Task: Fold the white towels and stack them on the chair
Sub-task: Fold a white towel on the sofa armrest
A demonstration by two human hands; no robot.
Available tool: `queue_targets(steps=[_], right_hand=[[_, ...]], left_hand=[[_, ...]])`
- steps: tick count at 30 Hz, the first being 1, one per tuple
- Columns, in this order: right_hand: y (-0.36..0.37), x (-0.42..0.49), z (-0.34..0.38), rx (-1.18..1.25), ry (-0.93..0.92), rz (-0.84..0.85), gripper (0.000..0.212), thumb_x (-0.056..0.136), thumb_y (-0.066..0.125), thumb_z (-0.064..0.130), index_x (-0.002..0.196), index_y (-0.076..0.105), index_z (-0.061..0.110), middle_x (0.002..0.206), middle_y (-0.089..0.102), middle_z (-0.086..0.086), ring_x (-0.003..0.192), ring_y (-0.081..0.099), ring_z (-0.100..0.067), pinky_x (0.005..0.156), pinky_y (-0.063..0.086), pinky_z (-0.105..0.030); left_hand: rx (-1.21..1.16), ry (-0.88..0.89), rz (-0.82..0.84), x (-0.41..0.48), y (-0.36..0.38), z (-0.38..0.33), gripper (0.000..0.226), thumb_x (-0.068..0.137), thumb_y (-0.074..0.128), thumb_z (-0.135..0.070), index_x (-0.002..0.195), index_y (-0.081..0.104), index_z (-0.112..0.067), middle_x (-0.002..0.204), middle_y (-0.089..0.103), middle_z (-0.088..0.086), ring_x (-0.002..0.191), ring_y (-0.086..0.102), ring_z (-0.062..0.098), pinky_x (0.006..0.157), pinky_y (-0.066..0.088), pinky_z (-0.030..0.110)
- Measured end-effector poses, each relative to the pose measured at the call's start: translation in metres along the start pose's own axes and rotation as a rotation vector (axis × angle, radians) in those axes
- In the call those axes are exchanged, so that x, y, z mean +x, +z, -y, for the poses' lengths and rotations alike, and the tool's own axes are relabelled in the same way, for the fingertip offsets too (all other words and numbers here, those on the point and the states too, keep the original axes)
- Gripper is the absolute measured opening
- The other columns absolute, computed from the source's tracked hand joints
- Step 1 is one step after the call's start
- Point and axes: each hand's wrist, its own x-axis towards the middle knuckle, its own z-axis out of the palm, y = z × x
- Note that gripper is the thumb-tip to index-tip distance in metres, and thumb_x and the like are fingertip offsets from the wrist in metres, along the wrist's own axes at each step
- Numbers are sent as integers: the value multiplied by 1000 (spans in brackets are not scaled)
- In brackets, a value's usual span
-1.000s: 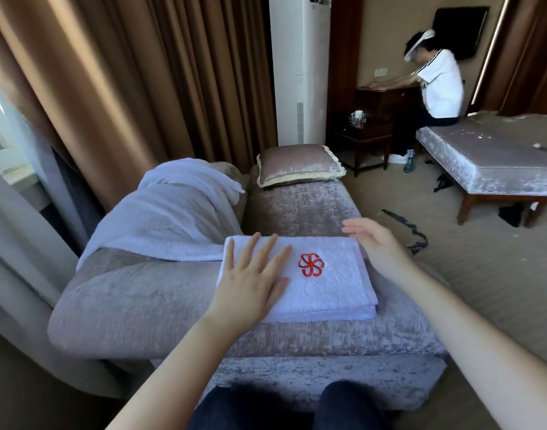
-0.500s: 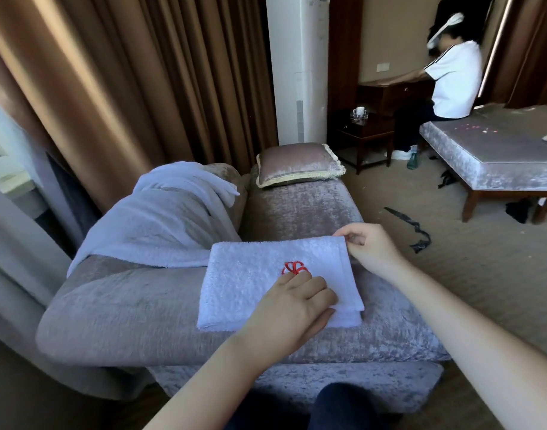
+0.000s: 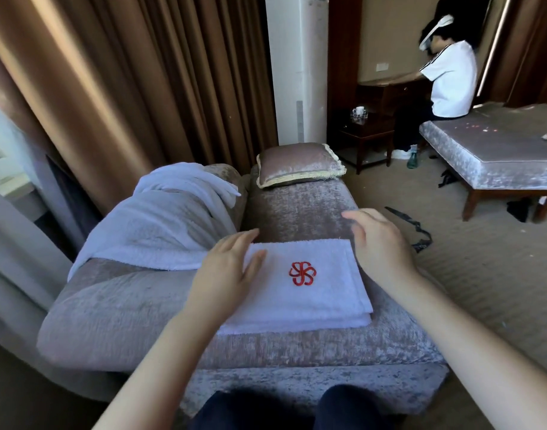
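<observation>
A folded white towel (image 3: 300, 287) with a red flower emblem lies on the seat of the grey velvet chair (image 3: 297, 209), on top of another folded layer. My left hand (image 3: 225, 271) rests flat on the towel's left edge, fingers straight. At the towel's right far corner my right hand (image 3: 379, 243) hovers with relaxed fingers, holding nothing. A loose, unfolded white towel (image 3: 163, 221) is draped over the chair's left armrest.
A small velvet cushion (image 3: 298, 164) lies at the far end of the seat. Brown curtains hang to the left. A dark strap (image 3: 412, 225) lies on the carpet at right. Farther off, a person in a white shirt (image 3: 446, 79) sits by a grey bench (image 3: 495, 156) and dark side table.
My left hand has moved from the towel's middle to its left edge and flattened. The right hand let go of the far right corner and lifted off.
</observation>
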Motion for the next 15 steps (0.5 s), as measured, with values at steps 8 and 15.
queue_targets(steps=[8,15], right_hand=[[50,-30,37,-276,-8,384,80,87,3,57,146,39,16,150,41,2,141,30,-18,117,9,-33],[35,-34,24,197,160,196,42,99,51,27,139,48,14,144,47,0,133,41,-20,107,28,-29]], left_hand=[[198,-128,36,-17,41,21,62,94,32,-48,131,60,-7,135,57,16,129,49,39,101,45,54],[-233,-231,-13,-24,26,27,54,102,35,-42,149,35,-16,156,29,-2,145,23,14,115,20,27]])
